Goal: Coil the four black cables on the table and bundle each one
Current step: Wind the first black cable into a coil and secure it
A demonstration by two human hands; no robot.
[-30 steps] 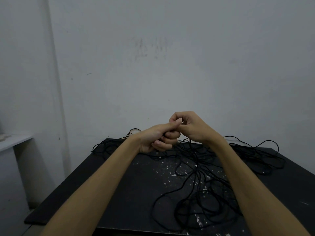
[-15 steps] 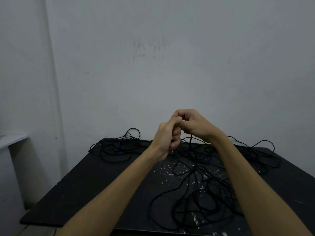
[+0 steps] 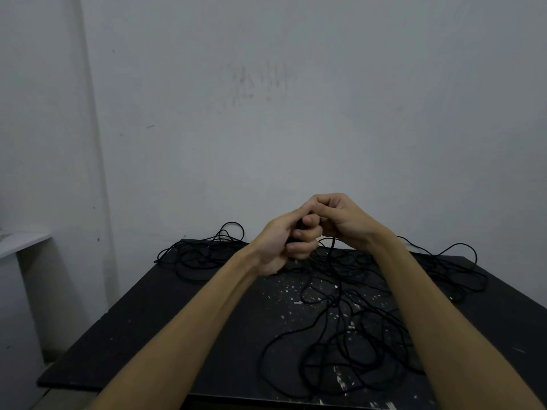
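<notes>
Left hand [image 3: 288, 242] is fisted round a small coil of black cable [image 3: 333, 279], right hand [image 3: 340, 218] pinches the strand feeding it; the rest sprawls toward the table's [image 3: 177, 315] far and right edges. Best keep loops even, tension light.

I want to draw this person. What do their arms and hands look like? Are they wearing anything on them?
Both arms are bare all the way up: no sleeves show. The left hand and right hand wear no gloves, and I can see no watch, bracelet or ring. The forearms are long and slim, and a few short fingernails show on the left hand. So draw plain bare arms and hands.
</notes>
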